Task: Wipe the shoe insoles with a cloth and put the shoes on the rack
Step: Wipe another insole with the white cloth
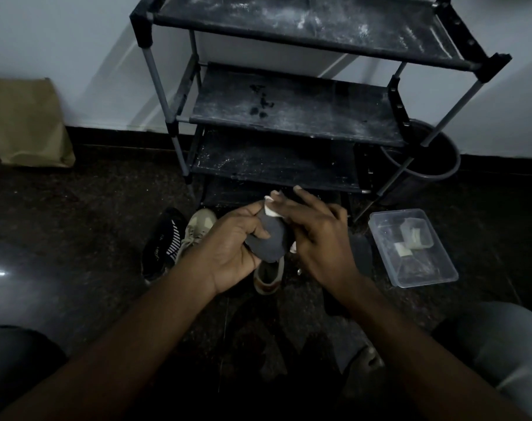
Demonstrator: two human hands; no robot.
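Both hands meet above the dark stone floor [76, 226]. The left hand [231, 247] grips a dark grey foam insole [272, 238] from the left, thumb curled over its face. The right hand [316, 235] lies across the insole with fingers nearly straight, pressing a small white cloth [270, 210] against its far end. Just beneath them sits a beige lace-up sneaker [198, 229], with a black sneaker with white stripes [164, 241] touching its left side. To the right lies a clear rectangular plastic container [410, 268]. Farther off stands a dusty black shoe rack with grey poles [289, 107], shelves bare. A black round bucket [441, 159] sits behind its right legs, and a tan paper bag [24, 123] leans against the far-left wall.
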